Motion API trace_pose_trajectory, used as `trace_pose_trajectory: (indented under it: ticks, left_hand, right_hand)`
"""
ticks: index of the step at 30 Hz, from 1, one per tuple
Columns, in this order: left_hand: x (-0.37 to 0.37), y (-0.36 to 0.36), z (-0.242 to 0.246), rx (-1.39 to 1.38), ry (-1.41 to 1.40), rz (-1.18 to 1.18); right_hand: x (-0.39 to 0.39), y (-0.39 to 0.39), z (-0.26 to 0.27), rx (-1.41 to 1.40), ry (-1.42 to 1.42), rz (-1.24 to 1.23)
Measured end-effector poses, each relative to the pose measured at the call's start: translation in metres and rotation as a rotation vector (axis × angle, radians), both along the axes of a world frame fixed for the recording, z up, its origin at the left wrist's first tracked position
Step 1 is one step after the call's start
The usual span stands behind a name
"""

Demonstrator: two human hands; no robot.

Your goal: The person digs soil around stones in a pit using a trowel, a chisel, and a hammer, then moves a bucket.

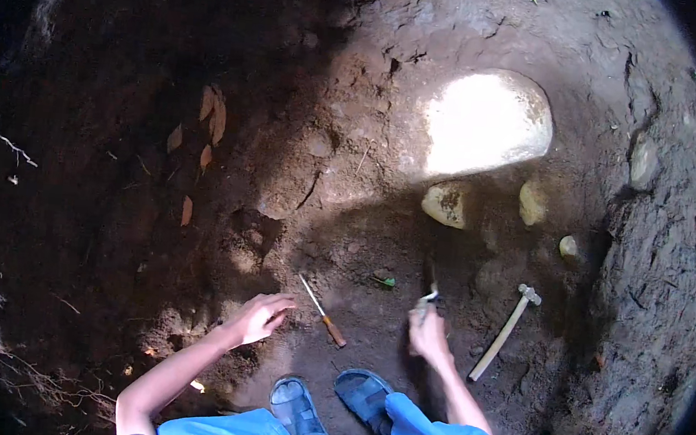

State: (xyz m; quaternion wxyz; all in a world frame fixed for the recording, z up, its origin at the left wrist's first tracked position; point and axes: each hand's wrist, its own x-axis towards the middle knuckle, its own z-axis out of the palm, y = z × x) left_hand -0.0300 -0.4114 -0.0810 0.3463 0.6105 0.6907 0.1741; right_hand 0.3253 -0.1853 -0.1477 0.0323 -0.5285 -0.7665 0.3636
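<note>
My right hand (428, 331) is closed around the handle of a small trowel (432, 293), whose dark blade points away from me and is hard to make out against the soil. My left hand (265, 318) hangs over the ground with its fingers apart and bent, holding nothing. Between my hands, nearer the left one, a screwdriver-like tool (323, 312) with a thin metal shaft and a wooden handle lies on the dirt. To the right of my right hand lies a ball-peen hammer (503, 334) with a pale wooden handle.
A large sunlit rock (490, 121) is set in the soil ahead, with smaller stones (445, 204) (533, 202) below it. An uneven earth wall (662, 273) rises at the right. Dry leaves (214, 115) lie at the left, and thin roots (47, 381) at the lower left.
</note>
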Motion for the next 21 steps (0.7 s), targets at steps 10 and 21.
trace_pose_trajectory:
  ticks: [10,21]
  left_hand:
    - [0.015,0.022,0.006,0.031,-0.022,-0.121]
    - [0.011,0.038,0.001,0.136,-0.023,-0.124]
  right_hand:
    - [0.025,0.051,0.051,-0.011,-0.258,-0.231]
    - [0.066,-0.004,0.028,-0.068,-0.034,-0.397]
